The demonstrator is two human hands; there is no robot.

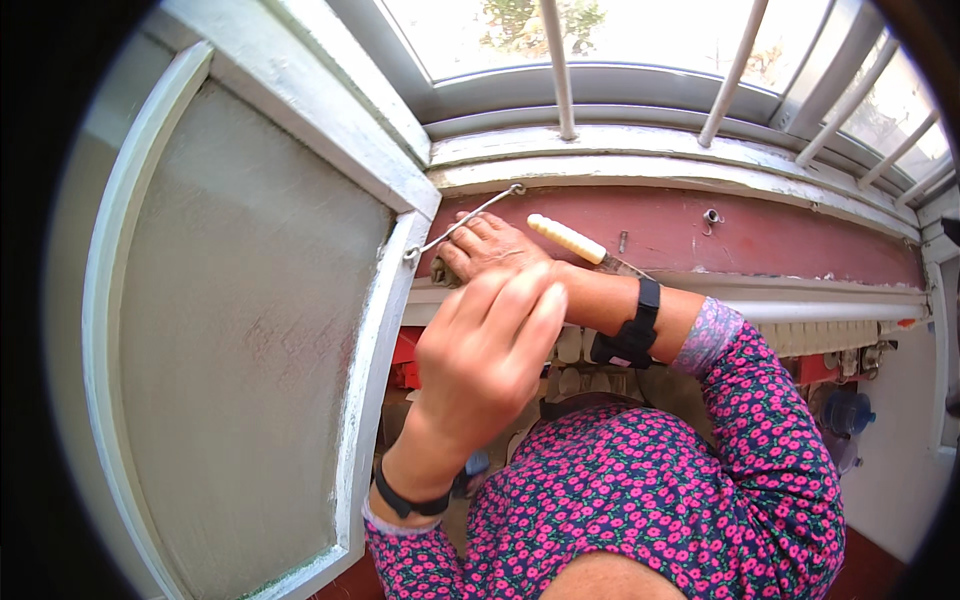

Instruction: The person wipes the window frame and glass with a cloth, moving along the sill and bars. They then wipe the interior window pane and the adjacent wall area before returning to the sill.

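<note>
My right hand (491, 244) reaches across from the right and lies back-up on the dark red windowsill (645, 217). A crumpled greenish-brown cloth (444, 274) pokes out beneath its fingers. In front of the right wrist, my left hand (491, 341) is raised with curled fingers; it is blurred, and whether anything is in it is hidden. Just beyond the right forearm lies a knife with a ribbed cream handle (566, 238), its blade partly covered by the arm. A metal hook rod (469, 221) runs from the casement to the window frame, over the right fingers.
At left stands the open white-framed casement (382, 300) with its grey pane. White bars (562, 75) rise behind the sill. On the sill are a small metal piece (623, 241) and a metal hook fitting (711, 219). A radiator (817, 337) is below, at right.
</note>
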